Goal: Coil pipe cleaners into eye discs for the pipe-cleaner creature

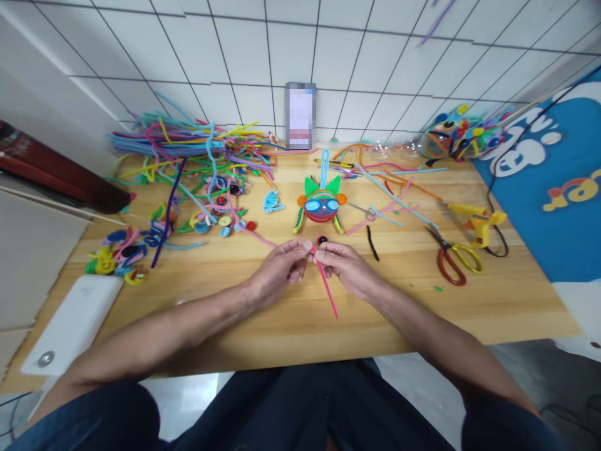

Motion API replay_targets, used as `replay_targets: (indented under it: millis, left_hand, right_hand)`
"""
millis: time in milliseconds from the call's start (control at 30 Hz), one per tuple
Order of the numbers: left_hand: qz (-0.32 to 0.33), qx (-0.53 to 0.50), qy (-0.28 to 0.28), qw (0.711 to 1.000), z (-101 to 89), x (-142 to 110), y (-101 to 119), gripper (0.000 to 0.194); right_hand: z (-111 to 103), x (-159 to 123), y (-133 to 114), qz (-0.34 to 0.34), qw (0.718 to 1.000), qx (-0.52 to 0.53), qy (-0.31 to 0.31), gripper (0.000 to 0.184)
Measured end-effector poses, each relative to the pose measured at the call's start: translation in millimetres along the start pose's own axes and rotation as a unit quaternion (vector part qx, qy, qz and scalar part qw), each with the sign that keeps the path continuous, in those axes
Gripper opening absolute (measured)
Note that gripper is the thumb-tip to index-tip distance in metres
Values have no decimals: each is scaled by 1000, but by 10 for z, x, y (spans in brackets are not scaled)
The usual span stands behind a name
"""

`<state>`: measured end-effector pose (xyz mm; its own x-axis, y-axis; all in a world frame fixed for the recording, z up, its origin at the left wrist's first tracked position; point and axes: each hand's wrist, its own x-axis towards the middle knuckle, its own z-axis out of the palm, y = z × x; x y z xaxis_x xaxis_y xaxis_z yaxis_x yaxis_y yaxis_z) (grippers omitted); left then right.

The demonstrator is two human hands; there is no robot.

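Note:
Near the middle of the table, both hands meet on a pink pipe cleaner [327, 291]. My left hand [290, 262] pinches it between thumb and forefinger at the upper end, where a small coil or bend shows. My right hand [345, 266] is closed on it just beside, and the free length hangs down toward the table's front edge. Just past my fingertips lies a small dark round piece [322, 240]. Beyond that sits a pipe-cleaner figure [322, 207] with green pointed ears, blue oval eyes, orange round sides and a light blue loop on top.
Heaped pipe cleaners [164, 141] fill the back left, with coiled shapes [117, 250] in front. A white power bank [72, 322] lies at left. Scissors [453, 257] and a yellow glue gun [479, 219] lie at right. A phone [301, 116] leans on the tiled wall.

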<state>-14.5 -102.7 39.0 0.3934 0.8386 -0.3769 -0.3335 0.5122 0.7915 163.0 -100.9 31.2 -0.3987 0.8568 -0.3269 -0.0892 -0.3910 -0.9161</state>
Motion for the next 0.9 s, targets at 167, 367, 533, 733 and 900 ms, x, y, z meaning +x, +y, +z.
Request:
replay_targets:
  millis: [167, 367, 533, 733, 900]
  left_hand:
    - [-4, 105, -47, 993, -130, 39, 163, 41]
    - [36, 86, 9, 996, -44, 1, 67, 41]
    - [31, -7, 49, 998, 86, -34, -47, 42]
    - [-12, 77, -40, 996, -58, 27, 113, 40]
    - [12, 125, -26, 992, -68, 35, 108, 42]
  right_hand:
    - [-108, -23, -115, 43, 998, 0, -39, 30]
    - [-46, -20, -66, -12, 999, -38, -32, 31]
    - [22, 8, 53, -24, 999, 14, 19, 36]
    - [-117, -13, -58, 41, 998, 9, -42, 33]
    - [-126, -13, -64, 28, 998, -20, -49, 34]
